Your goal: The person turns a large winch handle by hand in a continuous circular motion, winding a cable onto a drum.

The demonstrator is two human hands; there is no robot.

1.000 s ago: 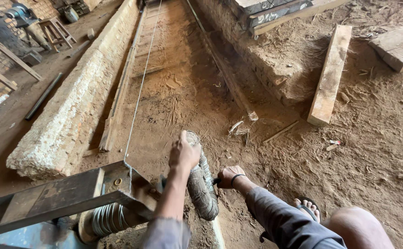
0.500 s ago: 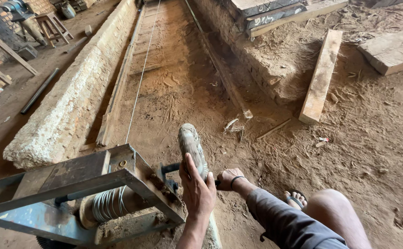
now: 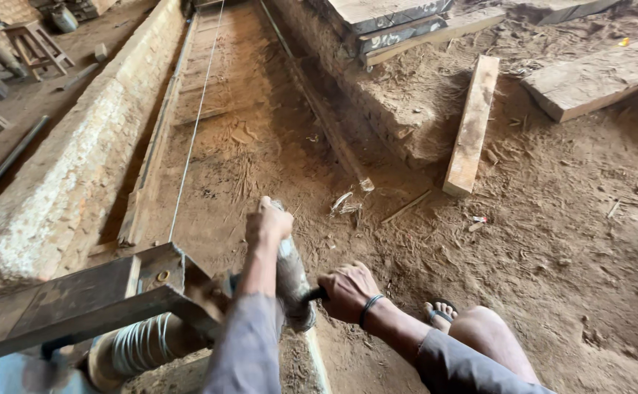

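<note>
The left hand (image 3: 266, 222) is closed over the top of a crank handle (image 3: 293, 281) at the metal frame's (image 3: 78, 299) right end, and the right hand (image 3: 347, 290) clamps its side grip. It looks heavy and stiff (wrapped, so probably not slippery).

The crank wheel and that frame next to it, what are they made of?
The crank wheel, gripped by the left hand and right hand, looks like worn grey metal, dull and scuffed. The frame seems to be steel, with flat bars, a bolt hole and rusty brown patches.

Reddish-brown sawdust floor (image 3: 567, 241), pale plank (image 3: 471, 128), grey sleeves (image 3: 242, 350).
</note>
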